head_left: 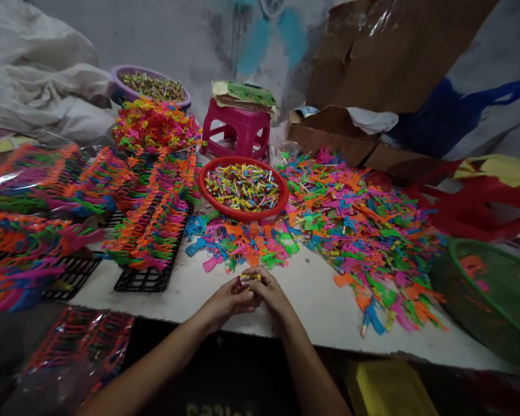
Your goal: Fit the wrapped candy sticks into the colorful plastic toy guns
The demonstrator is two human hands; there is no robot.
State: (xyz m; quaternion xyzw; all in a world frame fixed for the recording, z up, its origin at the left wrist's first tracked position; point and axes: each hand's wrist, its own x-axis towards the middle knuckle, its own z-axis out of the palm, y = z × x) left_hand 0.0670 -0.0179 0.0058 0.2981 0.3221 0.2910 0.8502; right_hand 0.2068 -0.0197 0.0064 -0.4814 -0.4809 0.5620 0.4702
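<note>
A small yellow-banded piece (250, 278) lies at the fingertips of both hands, just above the table (314, 300) and near its front edge, which runs beneath the wrists. Bare white tabletop opens on both sides: a patch to the right, reaching to the large heap of bright plastic toys (372, 231), and a narrower one to the left, reaching to the black rack (143, 281). Beyond the fingers, the room is short, since a smaller cluster of toys (247, 242) begins just past them.

The piece sits crosswise between the thumb and fingers of the right hand (266, 292), which are closed on it. The left hand (231, 301) curls in from the other side, its thumb pointing towards the right; whether it also grips something cannot be told. Both forearms slant inward from below and the hands meet, touching.

Behind the cluster stands a red basin (251, 216) filled with similar small pieces; at far right is a green basin (453, 289).
</note>
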